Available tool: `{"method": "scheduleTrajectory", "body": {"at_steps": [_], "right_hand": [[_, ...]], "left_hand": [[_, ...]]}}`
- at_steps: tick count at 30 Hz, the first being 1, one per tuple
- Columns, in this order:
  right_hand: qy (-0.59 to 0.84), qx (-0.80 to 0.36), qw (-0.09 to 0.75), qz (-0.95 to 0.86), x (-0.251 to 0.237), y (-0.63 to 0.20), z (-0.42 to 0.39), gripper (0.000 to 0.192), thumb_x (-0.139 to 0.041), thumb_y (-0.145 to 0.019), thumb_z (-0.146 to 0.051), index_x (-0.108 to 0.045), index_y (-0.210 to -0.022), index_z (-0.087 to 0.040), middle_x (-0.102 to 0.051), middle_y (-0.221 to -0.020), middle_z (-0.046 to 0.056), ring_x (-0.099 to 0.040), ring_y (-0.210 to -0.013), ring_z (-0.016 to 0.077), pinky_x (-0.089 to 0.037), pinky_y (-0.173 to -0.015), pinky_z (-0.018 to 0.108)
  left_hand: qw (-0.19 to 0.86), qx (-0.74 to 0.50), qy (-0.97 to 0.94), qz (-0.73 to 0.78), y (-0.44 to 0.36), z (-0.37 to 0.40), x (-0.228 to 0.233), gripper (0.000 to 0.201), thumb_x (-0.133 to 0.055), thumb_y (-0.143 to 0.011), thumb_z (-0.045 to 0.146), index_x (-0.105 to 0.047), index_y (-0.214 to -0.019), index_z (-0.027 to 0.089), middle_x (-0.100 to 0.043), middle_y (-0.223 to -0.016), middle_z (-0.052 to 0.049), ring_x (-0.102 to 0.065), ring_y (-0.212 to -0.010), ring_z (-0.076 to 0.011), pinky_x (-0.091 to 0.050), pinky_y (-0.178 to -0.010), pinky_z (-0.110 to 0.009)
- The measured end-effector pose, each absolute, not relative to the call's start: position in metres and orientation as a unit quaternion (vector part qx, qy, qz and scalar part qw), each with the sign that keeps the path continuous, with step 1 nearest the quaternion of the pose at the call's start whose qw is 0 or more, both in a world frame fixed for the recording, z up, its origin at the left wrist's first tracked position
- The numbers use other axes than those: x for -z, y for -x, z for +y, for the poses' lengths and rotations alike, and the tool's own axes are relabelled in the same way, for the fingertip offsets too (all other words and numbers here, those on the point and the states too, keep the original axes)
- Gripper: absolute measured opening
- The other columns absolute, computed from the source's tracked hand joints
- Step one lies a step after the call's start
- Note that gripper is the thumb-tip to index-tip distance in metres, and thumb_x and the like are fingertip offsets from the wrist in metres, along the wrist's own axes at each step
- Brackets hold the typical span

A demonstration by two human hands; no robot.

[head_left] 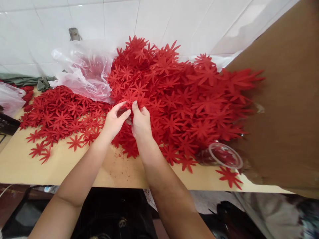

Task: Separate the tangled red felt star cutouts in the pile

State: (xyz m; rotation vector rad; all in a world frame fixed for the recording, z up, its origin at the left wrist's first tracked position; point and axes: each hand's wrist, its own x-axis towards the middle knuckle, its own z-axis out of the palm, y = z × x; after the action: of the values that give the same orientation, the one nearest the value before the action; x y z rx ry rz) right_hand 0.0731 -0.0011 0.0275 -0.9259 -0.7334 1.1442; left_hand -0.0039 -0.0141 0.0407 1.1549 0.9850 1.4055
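Observation:
A big heap of red star-shaped fabric flowers (179, 99) covers the middle and right of the wooden table (82, 169). A flatter spread of the same red flowers (59, 114) lies to the left. My left hand (113, 121) and my right hand (141, 121) meet at the near edge of the heap. Their fingertips pinch red flower pieces (129, 99) between them. Both thumbs and forefingers are closed on the red material.
A crumpled clear plastic bag (84, 71) lies behind the left spread. A clear plastic cup (221, 156) lies on its side at the right, next to a large brown cardboard sheet (286, 109). White tiled wall behind. Green cloth (27, 80) at far left.

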Motion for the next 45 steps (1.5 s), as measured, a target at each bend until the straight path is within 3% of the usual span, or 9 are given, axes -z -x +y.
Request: {"method": "scheduleTrajectory", "body": {"at_steps": [4, 9, 14, 17, 21, 27, 34, 39, 45], "right_hand": [[0.426, -0.479, 0.681, -0.355, -0.031, -0.075, 0.003, 0.037, -0.051, -0.075, -0.056, -0.046, -0.066, -0.02, -0.053, -0.058, -0.004, -0.056, -0.058, 0.0101, -0.051, -0.064, 0.027], [0.406, -0.461, 0.699, -0.365, -0.028, -0.079, 0.009, 0.033, -0.059, -0.07, -0.051, -0.051, -0.071, -0.019, -0.058, -0.066, -0.004, -0.057, -0.064, 0.0085, -0.05, -0.068, 0.025], [0.388, -0.54, 0.674, -0.322, -0.028, -0.083, 0.004, 0.031, -0.063, -0.068, -0.046, -0.048, -0.072, -0.02, -0.054, -0.052, -0.009, -0.041, -0.037, 0.0032, -0.033, -0.035, 0.017], [0.39, -0.559, 0.669, -0.297, -0.032, -0.087, 0.0, 0.032, -0.067, -0.065, -0.044, -0.047, -0.069, -0.02, -0.054, -0.05, -0.009, -0.039, -0.034, 0.0025, -0.024, -0.029, 0.015], [0.393, -0.555, 0.683, -0.267, -0.034, -0.092, 0.0, 0.037, -0.068, -0.064, -0.049, -0.046, -0.068, -0.02, -0.053, -0.047, -0.009, -0.039, -0.034, 0.0028, -0.024, -0.029, 0.015], [0.357, -0.595, 0.665, -0.277, -0.032, -0.09, -0.002, 0.04, -0.067, -0.062, -0.054, -0.048, -0.069, -0.019, -0.053, -0.05, -0.007, -0.04, -0.035, 0.0035, -0.024, -0.029, 0.016], [0.322, -0.625, 0.666, -0.25, -0.031, -0.091, -0.004, 0.035, -0.07, -0.062, -0.046, -0.053, -0.076, -0.018, -0.057, -0.058, -0.007, -0.044, -0.04, 0.0035, -0.028, -0.032, 0.017], [0.341, -0.608, 0.673, -0.246, -0.031, -0.089, -0.006, 0.033, -0.071, -0.062, -0.043, -0.052, -0.074, -0.019, -0.057, -0.056, -0.007, -0.046, -0.041, 0.005, -0.032, -0.032, 0.017], [0.35, -0.597, 0.678, -0.248, -0.031, -0.089, -0.006, 0.032, -0.07, -0.062, -0.044, -0.052, -0.069, -0.019, -0.057, -0.053, -0.006, -0.046, -0.039, 0.005, -0.033, -0.032, 0.017]], "left_hand": [[0.467, -0.621, -0.463, 0.425, 0.002, -0.007, -0.041, 0.008, -0.057, -0.074, 0.014, -0.061, -0.079, 0.018, -0.065, -0.08, 0.0, -0.058, -0.076, -0.0097, -0.045, -0.081, -0.024], [0.452, -0.648, -0.448, 0.42, -0.001, 0.0, -0.04, 0.004, -0.059, -0.074, 0.019, -0.058, -0.071, 0.018, -0.06, -0.069, 0.002, -0.053, -0.068, -0.0077, -0.043, -0.075, -0.021], [0.431, -0.651, -0.452, 0.431, 0.003, 0.01, -0.036, 0.007, -0.061, -0.074, 0.019, -0.056, -0.071, 0.015, -0.056, -0.066, 0.004, -0.049, -0.062, -0.005, -0.041, -0.067, -0.018], [0.407, -0.645, -0.457, 0.458, 0.006, 0.019, -0.039, 0.019, -0.057, -0.08, 0.023, -0.049, -0.065, 0.015, -0.047, -0.056, 0.006, -0.04, -0.053, -0.0034, -0.037, -0.057, -0.016], [0.415, -0.622, -0.473, 0.466, 0.006, 0.027, -0.052, 0.027, -0.051, -0.084, 0.028, -0.041, -0.062, 0.017, -0.041, -0.053, 0.007, -0.04, -0.048, -0.0026, -0.036, -0.053, -0.016], [0.498, -0.557, -0.461, 0.479, 0.002, 0.025, -0.062, 0.011, -0.055, -0.082, 0.022, -0.046, -0.078, 0.018, -0.048, -0.054, 0.009, -0.045, -0.039, -0.0034, -0.034, -0.042, -0.016], [0.661, -0.531, -0.389, 0.36, 0.011, 0.018, -0.065, 0.016, -0.058, -0.076, 0.012, -0.053, -0.09, 0.015, -0.063, -0.073, 0.003, -0.062, -0.063, -0.0071, -0.051, -0.059, -0.02], [0.609, -0.546, -0.389, 0.424, 0.018, 0.024, -0.06, 0.009, -0.064, -0.071, 0.014, -0.055, -0.073, 0.014, -0.058, -0.057, 0.006, -0.052, -0.048, -0.0029, -0.042, -0.047, -0.014], [0.524, -0.554, -0.463, 0.452, 0.018, 0.03, -0.054, 0.026, -0.071, -0.066, 0.029, -0.052, -0.06, 0.013, -0.049, -0.046, 0.007, -0.04, -0.042, -0.0015, -0.032, -0.045, -0.016]]}}
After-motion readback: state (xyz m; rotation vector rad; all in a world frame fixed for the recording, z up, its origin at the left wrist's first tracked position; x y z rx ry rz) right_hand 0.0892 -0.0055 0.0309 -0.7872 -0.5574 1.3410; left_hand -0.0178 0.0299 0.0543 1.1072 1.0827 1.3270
